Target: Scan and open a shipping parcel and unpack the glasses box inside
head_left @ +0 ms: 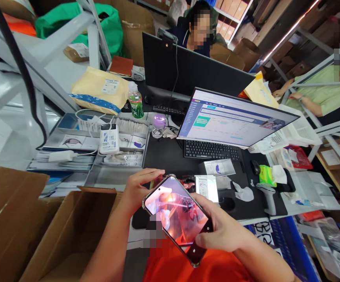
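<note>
A smartphone point(178, 216) with a lit, reddish screen sits tilted in front of me, low in the middle of the view. My right hand point(220, 228) is wrapped round its lower right edge, thumb on the screen's side. My left hand point(141, 185) reaches past the phone's top left corner with fingers curled, touching something on the black desk mat point(170, 156) that the phone hides. Just beyond lie clear packets with small parts point(208, 187) and a red item point(187, 182).
A monitor point(231, 119) and keyboard point(211, 150) stand ahead. Trays of packets point(123, 145), a green bottle point(136, 102) and a padded envelope point(99, 92) are at left. Open cardboard boxes point(40, 227) stand lower left. A barcode scanner point(266, 194) lies right. Two other people sit beyond.
</note>
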The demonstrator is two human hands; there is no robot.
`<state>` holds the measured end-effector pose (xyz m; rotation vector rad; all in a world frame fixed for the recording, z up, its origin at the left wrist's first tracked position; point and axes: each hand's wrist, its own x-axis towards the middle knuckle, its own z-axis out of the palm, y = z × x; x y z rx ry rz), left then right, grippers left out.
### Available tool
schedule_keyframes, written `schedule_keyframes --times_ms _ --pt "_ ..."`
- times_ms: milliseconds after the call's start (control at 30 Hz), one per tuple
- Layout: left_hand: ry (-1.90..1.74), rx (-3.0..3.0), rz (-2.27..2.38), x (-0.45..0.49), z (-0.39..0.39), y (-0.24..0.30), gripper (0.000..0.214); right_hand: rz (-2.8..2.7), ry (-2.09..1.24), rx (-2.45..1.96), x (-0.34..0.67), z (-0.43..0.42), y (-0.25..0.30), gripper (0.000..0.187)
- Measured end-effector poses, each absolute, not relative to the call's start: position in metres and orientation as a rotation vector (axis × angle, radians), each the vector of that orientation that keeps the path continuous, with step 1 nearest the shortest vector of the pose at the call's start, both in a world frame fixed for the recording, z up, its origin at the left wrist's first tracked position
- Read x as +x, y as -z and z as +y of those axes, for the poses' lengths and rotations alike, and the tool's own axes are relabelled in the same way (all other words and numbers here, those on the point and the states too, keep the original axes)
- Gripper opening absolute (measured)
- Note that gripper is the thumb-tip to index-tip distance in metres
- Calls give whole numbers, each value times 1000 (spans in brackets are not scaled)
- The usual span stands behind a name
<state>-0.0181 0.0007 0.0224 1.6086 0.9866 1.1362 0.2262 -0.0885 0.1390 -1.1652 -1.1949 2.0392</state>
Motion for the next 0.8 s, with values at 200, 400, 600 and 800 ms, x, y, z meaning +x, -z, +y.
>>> schedule_keyframes --times_ms 200,400,600,800 --pt "-1111 1521 1027 -16 0 -32 39 -1137 -2001 -1192 220 -92 -138 74" --pt "-1024 1499 1117 -12 1 -40 31 -1114 -1891 -1282 215 -92 -138 69" --pt "-1030 1461 1130 -8 2 -41 31 -1090 -1900 -1262 218 -96 -135 68" --pt "-1028 1443 1143 -7 4 -34 34 -1115 -1927 -1259 216 -96 -139 65"
